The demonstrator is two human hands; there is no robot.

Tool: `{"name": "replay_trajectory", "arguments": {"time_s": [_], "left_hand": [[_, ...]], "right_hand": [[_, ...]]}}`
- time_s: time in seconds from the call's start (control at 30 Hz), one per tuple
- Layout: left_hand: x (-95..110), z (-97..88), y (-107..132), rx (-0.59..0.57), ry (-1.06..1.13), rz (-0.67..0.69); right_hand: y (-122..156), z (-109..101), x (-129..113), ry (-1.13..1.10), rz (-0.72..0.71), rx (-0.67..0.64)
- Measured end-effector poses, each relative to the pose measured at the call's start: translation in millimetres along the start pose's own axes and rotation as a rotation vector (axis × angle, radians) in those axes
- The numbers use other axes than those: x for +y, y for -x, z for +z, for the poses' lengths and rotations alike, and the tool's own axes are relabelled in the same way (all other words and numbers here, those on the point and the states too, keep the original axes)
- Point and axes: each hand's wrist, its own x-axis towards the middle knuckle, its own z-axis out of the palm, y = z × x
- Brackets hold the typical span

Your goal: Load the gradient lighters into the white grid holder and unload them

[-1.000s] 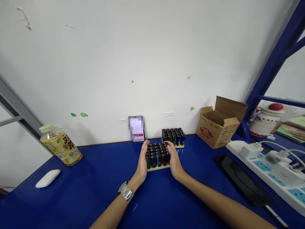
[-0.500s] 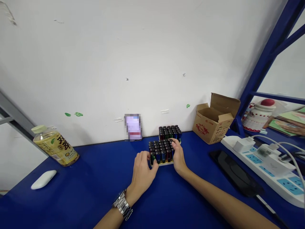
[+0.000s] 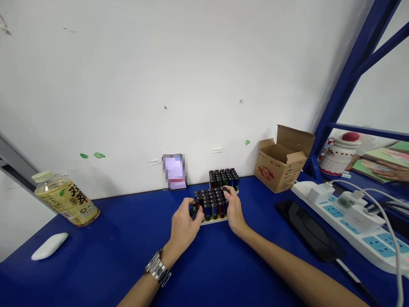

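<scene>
1. The black-topped, dark-green cylindrical battery (image 3: 193, 209) is sitting at the near-left corner of the close-packed block of upright multicoloured batteries (image 3: 214, 205); whether its lower end is clearing the pale, flat tray (image 3: 215, 221) I cannot tell.
2. It is likely weighing little overall but feeling dense for its size, with a stiff case that should not be giving under a pinch.
3. The glossy sides are suggesting some slipperiness, so fingertips on opposite sides of the upper body would be making the surest hold; neighbours are leaving little room lower down.
4. The bare left hand (image 3: 184, 224) is pinching this battery between thumb and fingers, the remaining fingers curling beside it.
5. The bare right hand (image 3: 236, 214) is cupping the block's right side, its fingers bending towards the black tops; whether they are pinching any one battery I cannot tell.
6. In looks, the front row is showing black upper ends over shiny blue and red bodies, with small metallic tips on top and yellowish glints near the base.
7. The tray is resting on the glossy blue desk (image 3: 128, 256), just in front of a second block of upright batteries (image 3: 224, 179).
</scene>
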Motion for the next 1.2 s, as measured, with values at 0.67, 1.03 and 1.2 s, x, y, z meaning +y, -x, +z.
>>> {"name": "replay_trajectory", "arguments": {"time_s": [0.67, 1.03, 1.2], "left_hand": [[-38, -23.6, -22, -0.141, -0.757, -0.173], [-47, 14.3, 6, -0.073, -0.456, 0.001], [-32, -4.1, -9, -0.145, -0.083, 0.003]], "right_hand": [[-1, 0, 1, -0.009, 0.015, 0.003], [-1, 0, 1, 0.001, 0.017, 0.007], [-1, 0, 0, 0.013, 0.023, 0.004]]}}
